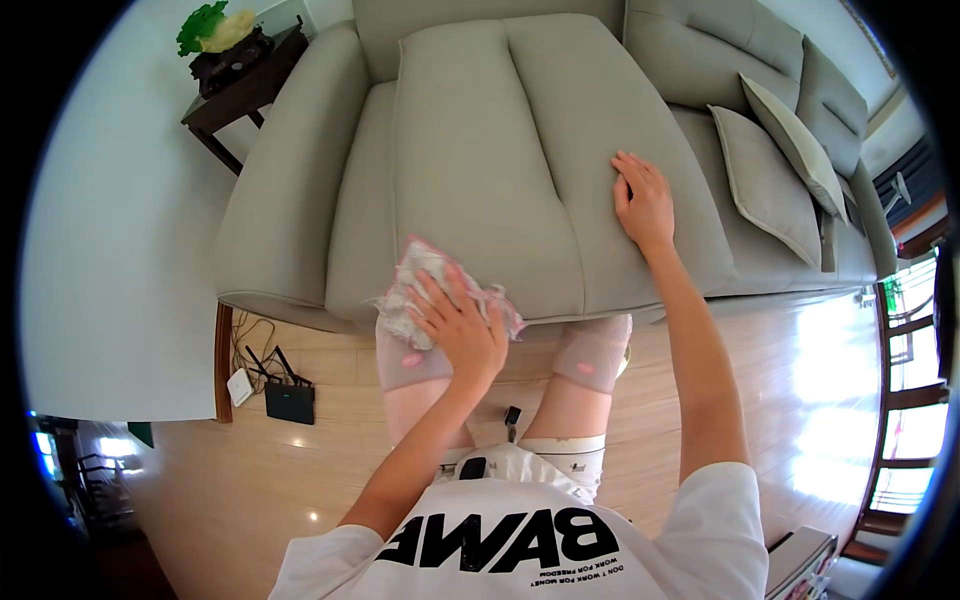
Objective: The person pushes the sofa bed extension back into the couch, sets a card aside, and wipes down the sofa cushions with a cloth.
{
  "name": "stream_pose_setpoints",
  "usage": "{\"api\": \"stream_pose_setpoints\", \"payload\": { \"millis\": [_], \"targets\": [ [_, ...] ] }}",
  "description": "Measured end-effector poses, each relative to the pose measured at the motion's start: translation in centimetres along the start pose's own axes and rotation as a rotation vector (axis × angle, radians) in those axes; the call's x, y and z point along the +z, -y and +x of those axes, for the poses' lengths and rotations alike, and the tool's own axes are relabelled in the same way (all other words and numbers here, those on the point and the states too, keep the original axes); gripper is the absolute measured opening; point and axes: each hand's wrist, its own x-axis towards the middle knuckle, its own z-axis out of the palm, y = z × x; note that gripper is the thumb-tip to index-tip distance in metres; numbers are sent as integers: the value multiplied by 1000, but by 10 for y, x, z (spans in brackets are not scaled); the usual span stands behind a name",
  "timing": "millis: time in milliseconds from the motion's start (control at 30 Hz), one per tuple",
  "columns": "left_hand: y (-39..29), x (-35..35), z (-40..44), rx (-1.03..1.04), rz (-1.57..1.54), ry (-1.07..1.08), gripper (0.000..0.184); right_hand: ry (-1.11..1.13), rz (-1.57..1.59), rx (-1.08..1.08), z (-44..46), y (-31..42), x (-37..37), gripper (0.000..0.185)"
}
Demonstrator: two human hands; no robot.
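While the cloth was pressed against the front edge of the sofa by the left hand, its fingers spread, even palm pressure seemed best; ahead and rightward, the right hand was laid palm down, thumb apart, apparently for steadying.

From my head, the camera looks forward and steeply down in a wide, round-edged view, close above my white shirt and facing the sofa on the far side.
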Motion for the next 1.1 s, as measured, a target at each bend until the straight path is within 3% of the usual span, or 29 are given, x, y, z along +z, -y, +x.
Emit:
{"api": "stream_pose_setpoints", "payload": {
  "millis": [67, 367, 467, 567, 667, 767, 833, 900, 1100],
  "targets": [
    [3, 5, -7, 91, -47, 24, 72, 5, 3, 5, -1, 0, -1, 21],
    [47, 10, 85, 114, -218, 151, 67, -49, -24, 51, 5, 9, 11, 20],
    [73, 36, 117, -42, -393, 85, 62, -38, -29, 90, 6, 14, 13, 22],
    [123, 66, 155, -471, -794, 507, 61, -70, -31, 81, 4, 13, 15, 20],
    [90, 57, 129, -280, -487, 227, 63, -76, -46, 87, 2, 10, 18, 21],
    [23, 29, 76, 93, -29, -76, 64, -89, -35, 98, 2, 13, 18, 21],
    [-17, 16, 47, 341, 74, 95, 64, -101, -49, 97, 3, 15, 18, 22],
    [-44, 25, 29, 660, -141, 177, 69, -120, -46, 93, 1, 15, 19, 22],
    [-127, 41, 44, 1029, -164, 390, 73, -207, 91, 79, -2, -10, 25, 21]
  ]
}}
